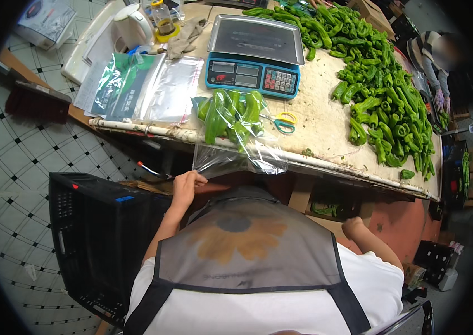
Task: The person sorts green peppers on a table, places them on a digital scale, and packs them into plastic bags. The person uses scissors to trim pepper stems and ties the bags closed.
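Note:
My left hand (187,187) pinches the near left corner of a clear plastic bag (240,158). Several long green peppers (230,115) lie inside the bag, near the table's front edge. The bag's near end hangs over that edge towards me. Off to the right, the end of my right arm, with my right hand (352,227), is away from the bag, below the table edge. Its fingers do not show, so what it holds cannot be told. Scissors (283,123) with yellow and green handles lie just right of the peppers. Behind the bag stands a blue digital scale (253,77) with a steel pan (256,38).
Loose green peppers (387,104) cover the table's right side. Flat plastic bags (173,90) lie left of the scale, near a white kettle (132,27) and a fabric glove (186,37). A black crate (94,243) stands at my left. A co-worker (433,54) is at far right.

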A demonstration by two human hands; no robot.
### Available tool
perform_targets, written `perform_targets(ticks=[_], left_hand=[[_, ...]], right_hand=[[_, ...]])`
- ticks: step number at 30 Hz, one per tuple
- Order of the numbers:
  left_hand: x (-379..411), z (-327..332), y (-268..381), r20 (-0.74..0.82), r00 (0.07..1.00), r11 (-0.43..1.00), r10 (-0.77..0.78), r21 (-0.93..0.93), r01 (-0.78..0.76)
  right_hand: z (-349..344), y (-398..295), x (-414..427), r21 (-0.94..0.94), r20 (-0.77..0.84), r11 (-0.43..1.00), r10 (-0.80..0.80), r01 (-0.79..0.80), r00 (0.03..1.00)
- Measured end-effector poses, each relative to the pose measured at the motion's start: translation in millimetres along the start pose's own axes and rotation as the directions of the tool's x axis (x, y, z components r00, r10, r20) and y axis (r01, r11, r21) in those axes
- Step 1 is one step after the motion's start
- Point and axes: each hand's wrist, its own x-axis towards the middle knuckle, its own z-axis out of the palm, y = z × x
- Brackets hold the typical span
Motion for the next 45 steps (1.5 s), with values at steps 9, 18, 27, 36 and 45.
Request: perform_targets(ticks=[9,18,27,36,45], left_hand=[[25,-26,58,0.242,0.753,0.252,0.612,0.843,-0.475],[48,-11,66,0.503,0.688,0.121,0.524,0.755,-0.644],[124,-16,183,0.023,0.834,0.833,0.551,0.032,-0.552],[168,-5,168,-0.104,0.899,0.888,0.425,-0.143,-0.436],[209,6,182,-0.279,0.843,0.877,0.461,-0.002,-0.48]], right_hand=[[-263,-48,-22,-0.08,-0.996,0.867,-0.087,0.492,-0.008],[-325,-45,12,-0.382,-0.911,0.663,-0.389,0.644,-0.139],[-456,-1,-44,-0.127,-0.985,-0.126,0.132,0.984,-0.11],[-479,5,-1,-0.117,-0.984,-0.275,0.161,0.954,-0.074],[-516,6,8,0.028,-0.971,-0.345,0.215,0.938,0.108]])
